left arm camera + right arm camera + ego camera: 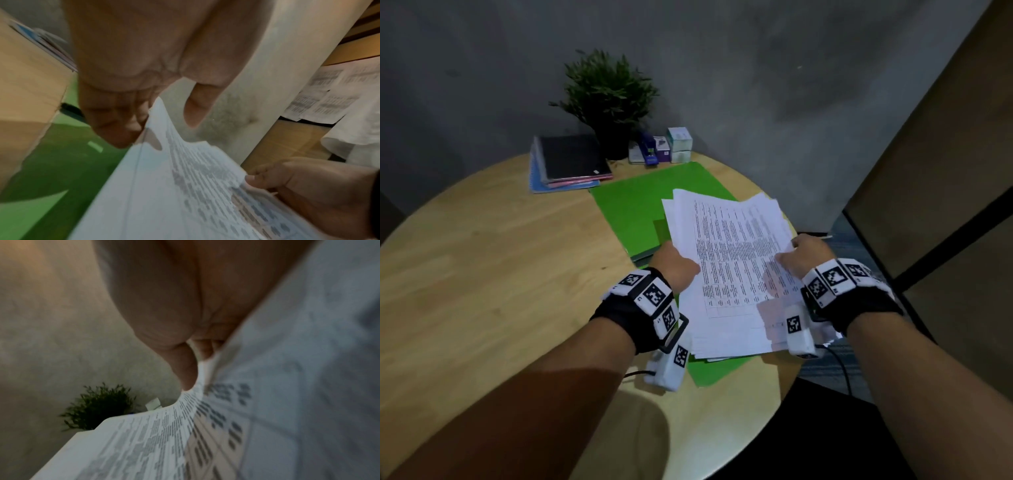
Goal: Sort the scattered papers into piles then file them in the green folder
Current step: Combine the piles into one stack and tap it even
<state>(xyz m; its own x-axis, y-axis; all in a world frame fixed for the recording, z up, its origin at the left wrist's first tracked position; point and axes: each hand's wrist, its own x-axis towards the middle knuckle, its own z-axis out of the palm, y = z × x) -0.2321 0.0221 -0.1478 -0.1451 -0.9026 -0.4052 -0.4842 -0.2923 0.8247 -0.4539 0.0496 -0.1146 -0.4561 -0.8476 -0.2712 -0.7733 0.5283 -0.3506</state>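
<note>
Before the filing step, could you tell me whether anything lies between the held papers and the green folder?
Nothing visible does. The left hand and right hand hold the papers directly over the green folder, whose bare surface shows beside them.

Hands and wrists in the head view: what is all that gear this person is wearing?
The left hand and right hand are bare, with no sleeves on the forearms. Each wrist carries a black fabric wrap ringed with white square blocks printed with black-and-white coded patterns. A white boxy unit, also marked, hangs under each wrist, with a thin black cable trailing from it.
</note>
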